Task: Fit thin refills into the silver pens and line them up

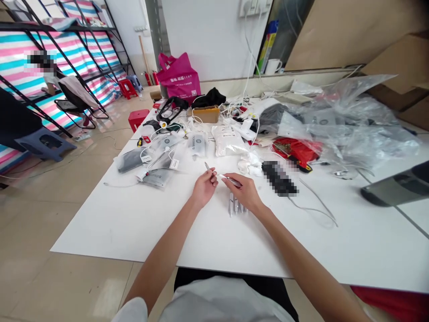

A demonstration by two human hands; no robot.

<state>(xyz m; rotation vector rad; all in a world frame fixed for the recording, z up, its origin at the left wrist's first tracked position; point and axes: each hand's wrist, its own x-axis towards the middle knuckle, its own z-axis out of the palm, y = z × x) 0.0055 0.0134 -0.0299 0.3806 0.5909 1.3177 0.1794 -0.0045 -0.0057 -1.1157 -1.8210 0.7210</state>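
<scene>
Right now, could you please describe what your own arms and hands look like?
The left arm is bare below a white short sleeve; the right arm is bare too; the left hand and right hand show no gloves, rings or watch.

Left hand [205, 188] turned on its edge, right hand [241, 193] palm-down, grips apparently closed

This is a makeshift workroom that doubles as a dormitory. A long white worktable [127, 228] is heaped with sealed product pouches [197, 145], tangled white charging cables [238, 105] and clear plastic wrap [355, 120], with cardboard cartons [398, 62] just beside it. Across the tiled floor [56, 232] stand metal bunk beds [67, 58] hung with striped tarpaulin, a red plastic stool [127, 88] and, against the wall, two red fire extinguishers [149, 78].
</scene>
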